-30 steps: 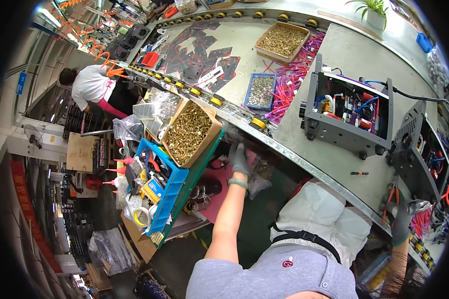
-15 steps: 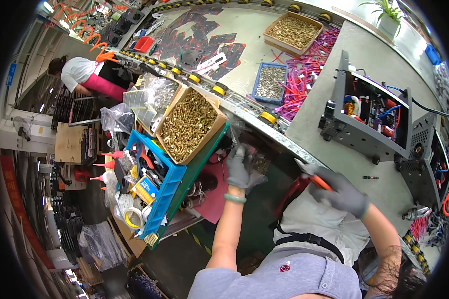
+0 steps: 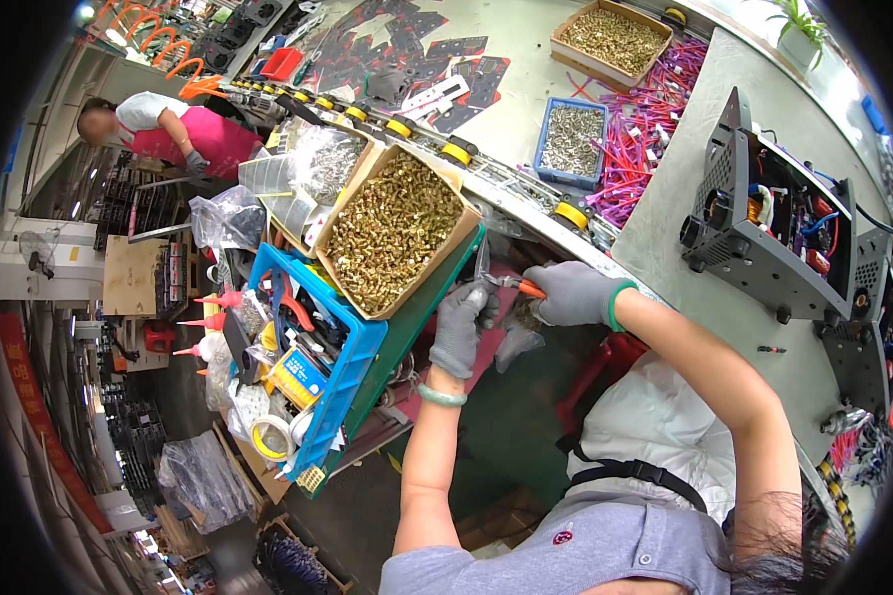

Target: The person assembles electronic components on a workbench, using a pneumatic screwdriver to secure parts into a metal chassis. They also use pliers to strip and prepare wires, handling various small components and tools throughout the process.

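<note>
My right hand, in a grey glove, is closed round the orange handles of a pair of cutting pliers. The pliers' metal jaws point left and meet the top of my left hand. That hand, also gloved in grey, has its fingers curled in on clear plastic that rises above them. Below the pliers, between my hands, hangs a clear plastic bag; its contents are too dim to make out. Close to my left hand stands a cardboard box of brass-coloured screws on a green board.
A blue crate of tools, tape and bottles sits left of my forearm. Beyond the roller rail are a blue tray of silver screws and purple-red cable ties. An opened grey machine stands right. A person works far left.
My right hand has carried the pliers left and up, until their jaws meet my left hand. My left hand has shifted slightly left and its fingers have curled. The far person has turned.
</note>
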`<state>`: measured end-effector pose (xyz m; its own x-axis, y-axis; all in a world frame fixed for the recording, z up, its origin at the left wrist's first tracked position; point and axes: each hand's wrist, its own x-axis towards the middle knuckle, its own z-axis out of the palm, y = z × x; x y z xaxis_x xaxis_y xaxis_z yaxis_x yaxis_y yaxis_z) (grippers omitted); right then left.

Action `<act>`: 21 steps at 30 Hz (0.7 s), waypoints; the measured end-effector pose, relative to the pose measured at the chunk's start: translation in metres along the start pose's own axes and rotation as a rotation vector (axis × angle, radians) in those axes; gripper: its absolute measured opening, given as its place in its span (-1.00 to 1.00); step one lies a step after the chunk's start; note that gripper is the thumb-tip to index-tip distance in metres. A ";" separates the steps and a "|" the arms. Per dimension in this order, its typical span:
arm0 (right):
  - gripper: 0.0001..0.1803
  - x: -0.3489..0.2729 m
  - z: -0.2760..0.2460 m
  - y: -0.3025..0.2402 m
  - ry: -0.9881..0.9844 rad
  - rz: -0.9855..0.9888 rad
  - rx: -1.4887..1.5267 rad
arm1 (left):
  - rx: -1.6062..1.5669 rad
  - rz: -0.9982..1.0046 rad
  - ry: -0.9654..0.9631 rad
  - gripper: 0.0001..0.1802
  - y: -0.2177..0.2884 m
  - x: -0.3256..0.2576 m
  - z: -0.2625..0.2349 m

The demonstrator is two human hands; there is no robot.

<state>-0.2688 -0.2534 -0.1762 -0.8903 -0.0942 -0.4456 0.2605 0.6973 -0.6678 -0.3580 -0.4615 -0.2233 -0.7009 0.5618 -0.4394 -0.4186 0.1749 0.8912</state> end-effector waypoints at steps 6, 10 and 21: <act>-0.59 0.011 -0.001 0.004 -0.031 -0.013 0.080 | -0.018 -0.047 -0.044 -0.66 0.003 0.007 -0.005; -0.57 0.012 -0.001 0.000 -0.058 0.024 0.144 | -0.071 -0.052 -0.045 -0.63 0.001 0.007 -0.010; -0.53 0.020 0.009 0.010 0.026 -0.022 0.224 | -0.145 -0.052 -0.106 -0.74 -0.004 0.011 -0.016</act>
<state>-0.2806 -0.2544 -0.1975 -0.9051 -0.0874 -0.4160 0.3149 0.5195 -0.7943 -0.3731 -0.4692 -0.2333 -0.6144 0.6388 -0.4632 -0.5367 0.0920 0.8388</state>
